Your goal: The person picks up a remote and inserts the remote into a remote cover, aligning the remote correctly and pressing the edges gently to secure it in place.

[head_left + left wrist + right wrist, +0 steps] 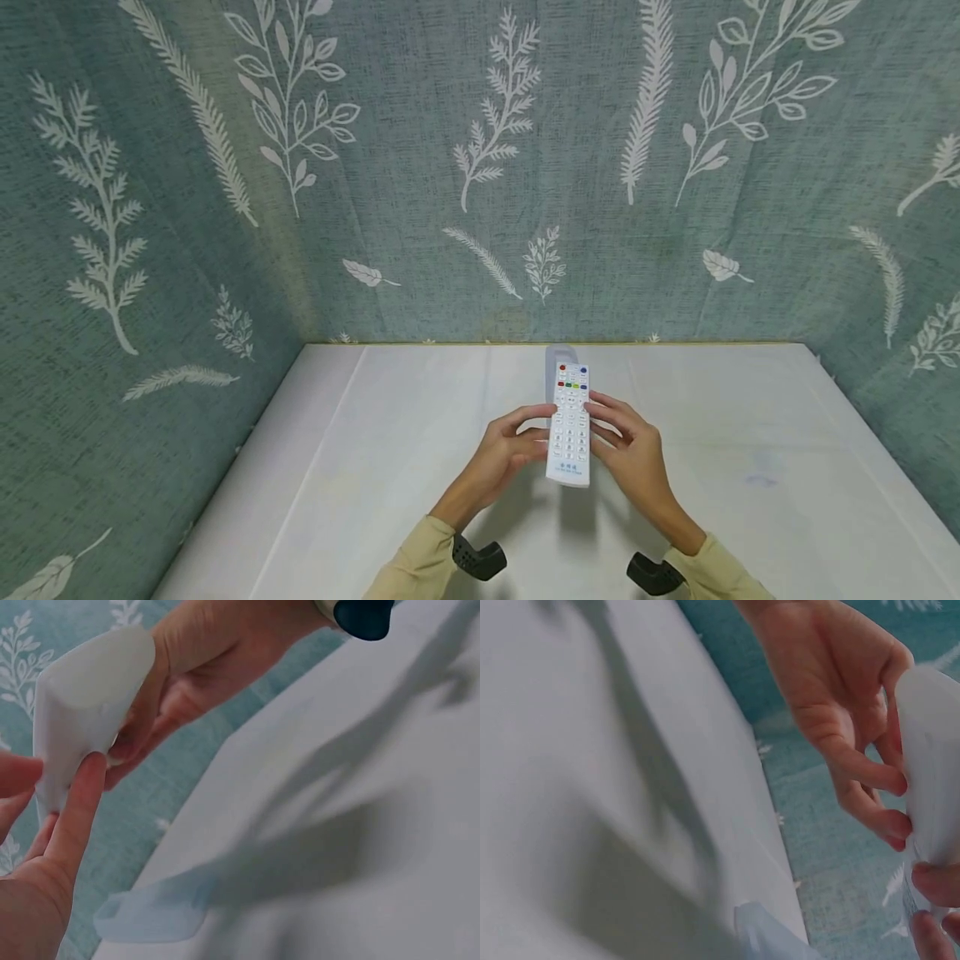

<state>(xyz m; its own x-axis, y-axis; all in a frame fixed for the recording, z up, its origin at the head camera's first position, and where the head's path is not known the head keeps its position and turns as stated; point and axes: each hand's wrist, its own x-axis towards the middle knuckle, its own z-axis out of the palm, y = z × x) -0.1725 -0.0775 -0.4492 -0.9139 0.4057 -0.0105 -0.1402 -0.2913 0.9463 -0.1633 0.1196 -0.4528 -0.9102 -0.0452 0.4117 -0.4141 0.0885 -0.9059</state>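
A white remote control point(572, 433) with small coloured buttons at its top end is held above the table, its button side toward the head camera. My left hand point(501, 458) grips its left edge between thumb and fingers. On the opposite edge, my right hand point(633, 454) holds it the same way. The left wrist view shows the smooth back of the remote point(90, 690) with fingertips pressed to it. Behind the remote, a translucent bluish sleeve point(553, 354) lies on the table near the far edge, partly hidden in the head view.
The white table point(360, 467) meets a green leaf-patterned cloth wall point(420, 208) at its back and sides. Shadows of the hands and remote fall on the tabletop. A black device point(480, 560) is strapped at each wrist.
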